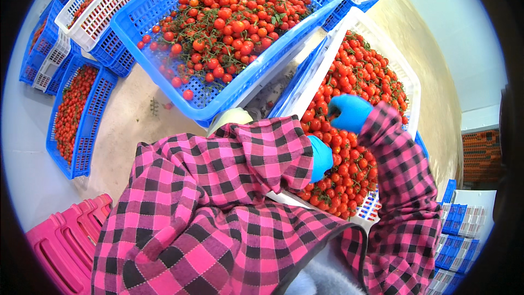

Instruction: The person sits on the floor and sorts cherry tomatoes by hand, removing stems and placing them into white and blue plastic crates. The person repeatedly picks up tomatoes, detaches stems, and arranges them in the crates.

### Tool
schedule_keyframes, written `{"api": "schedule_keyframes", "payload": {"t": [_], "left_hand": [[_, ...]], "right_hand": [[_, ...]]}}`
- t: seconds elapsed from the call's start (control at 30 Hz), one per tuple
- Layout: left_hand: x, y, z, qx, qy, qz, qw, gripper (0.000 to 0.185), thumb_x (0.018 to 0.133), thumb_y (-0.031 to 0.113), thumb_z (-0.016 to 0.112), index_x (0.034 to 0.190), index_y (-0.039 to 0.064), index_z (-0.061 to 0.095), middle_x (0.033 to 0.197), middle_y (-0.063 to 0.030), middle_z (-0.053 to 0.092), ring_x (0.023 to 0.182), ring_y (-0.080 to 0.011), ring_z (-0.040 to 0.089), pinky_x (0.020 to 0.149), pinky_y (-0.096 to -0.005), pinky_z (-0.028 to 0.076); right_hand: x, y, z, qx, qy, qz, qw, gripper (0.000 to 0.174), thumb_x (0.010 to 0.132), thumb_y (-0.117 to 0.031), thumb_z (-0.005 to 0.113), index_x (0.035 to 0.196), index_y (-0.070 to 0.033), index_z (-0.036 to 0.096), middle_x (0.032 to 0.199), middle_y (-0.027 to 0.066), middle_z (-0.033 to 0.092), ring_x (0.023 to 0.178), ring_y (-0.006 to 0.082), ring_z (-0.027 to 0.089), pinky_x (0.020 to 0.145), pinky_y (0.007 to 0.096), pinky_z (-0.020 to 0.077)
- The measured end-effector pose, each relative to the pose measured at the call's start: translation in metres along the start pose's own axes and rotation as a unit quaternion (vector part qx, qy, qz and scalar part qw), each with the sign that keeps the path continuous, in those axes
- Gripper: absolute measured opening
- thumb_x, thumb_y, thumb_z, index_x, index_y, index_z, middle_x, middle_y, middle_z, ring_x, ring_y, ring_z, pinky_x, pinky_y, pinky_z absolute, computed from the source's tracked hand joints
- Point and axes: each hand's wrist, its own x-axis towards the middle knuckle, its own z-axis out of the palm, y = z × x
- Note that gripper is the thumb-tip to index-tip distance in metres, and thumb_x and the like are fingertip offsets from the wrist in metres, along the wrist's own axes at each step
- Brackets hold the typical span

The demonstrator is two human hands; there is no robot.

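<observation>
Cherry tomatoes [344, 184] fill a white slatted crate [412, 86] in front of me, some with green stems attached. My right hand [350, 112], in a blue glove, rests over the middle of the heap with its fingers curled down towards the fruit. Whether a tomato sits inside those fingers is hidden. Nearer to me, my left hand [321, 159], also gloved in blue, is at the crate's left side against the tomatoes. The sleeve covers part of it and its fingertips are out of sight.
A large blue crate [172, 94] ahead holds tomatoes and green stems [208, 20]. More filled crates stand left, including a low blue one [92, 131] on the floor. A pink plastic stool [67, 237] is at lower left. Blue and white crates [458, 233] are stacked at right.
</observation>
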Motion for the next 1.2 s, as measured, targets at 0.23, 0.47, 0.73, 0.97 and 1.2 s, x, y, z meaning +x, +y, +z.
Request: {"api": "schedule_keyframes", "payload": {"t": [0.23, 0.47, 0.73, 0.97, 1.2], "left_hand": [[0.000, -0.001, -0.005, 0.005, -0.042, -0.026, 0.999, 0.027, 0.072, 0.025, 0.055, 0.092, 0.007, 0.060, 0.102, -0.0126, 0.050, 0.076, -0.0290, 0.058, 0.059, -0.0420, 0.047], [0.001, -0.001, -0.002, 0.015, 0.013, -0.009, 1.000, 0.026, 0.074, 0.028, 0.054, 0.086, 0.006, 0.062, 0.095, -0.0114, 0.054, 0.071, -0.0298, 0.059, 0.057, -0.0424, 0.046], [-0.003, 0.002, -0.008, -0.017, 0.012, -0.012, 1.000, 0.026, 0.074, 0.029, 0.052, 0.083, 0.006, 0.061, 0.080, -0.0113, 0.060, 0.069, -0.0298, 0.059, 0.058, -0.0430, 0.046], [0.000, 0.001, -0.014, -0.033, 0.003, -0.016, 0.999, 0.026, 0.076, 0.030, 0.051, 0.083, 0.007, 0.060, 0.079, -0.0116, 0.060, 0.071, -0.0306, 0.059, 0.060, -0.0435, 0.046], [0.003, -0.004, -0.021, -0.166, 0.236, -0.051, 0.956, 0.027, 0.081, 0.034, 0.049, 0.092, 0.013, 0.062, 0.080, -0.0110, 0.061, 0.077, -0.0286, 0.059, 0.066, -0.0399, 0.046]], "right_hand": [[0.005, -0.020, -0.082, 0.438, 0.363, -0.158, 0.807, 0.025, 0.078, -0.017, 0.061, 0.100, -0.005, 0.057, 0.082, -0.0012, 0.059, 0.072, 0.0096, 0.054, 0.064, 0.0224, 0.0436], [0.035, -0.003, 0.024, 0.096, 0.229, 0.013, 0.969, 0.043, 0.071, -0.020, 0.060, 0.110, -0.005, 0.050, 0.104, 0.0153, 0.052, 0.096, 0.0309, 0.052, 0.081, 0.0377, 0.0432], [0.013, 0.030, 0.057, 0.252, 0.188, -0.010, 0.949, 0.033, 0.070, -0.018, 0.063, 0.098, -0.003, 0.051, 0.086, 0.0112, 0.054, 0.078, 0.0204, 0.054, 0.071, 0.0302, 0.0453], [0.018, 0.065, -0.004, 0.688, 0.224, 0.050, 0.689, 0.029, 0.072, -0.007, 0.053, 0.100, -0.010, 0.052, 0.089, 0.0018, 0.055, 0.078, 0.0152, 0.055, 0.061, 0.0278, 0.0452], [-0.034, 0.047, 0.024, 0.813, 0.109, -0.149, 0.552, 0.040, 0.071, -0.003, 0.054, 0.111, -0.007, 0.048, 0.101, 0.0065, 0.053, 0.077, 0.0193, 0.055, 0.064, 0.0309, 0.0458]]}}
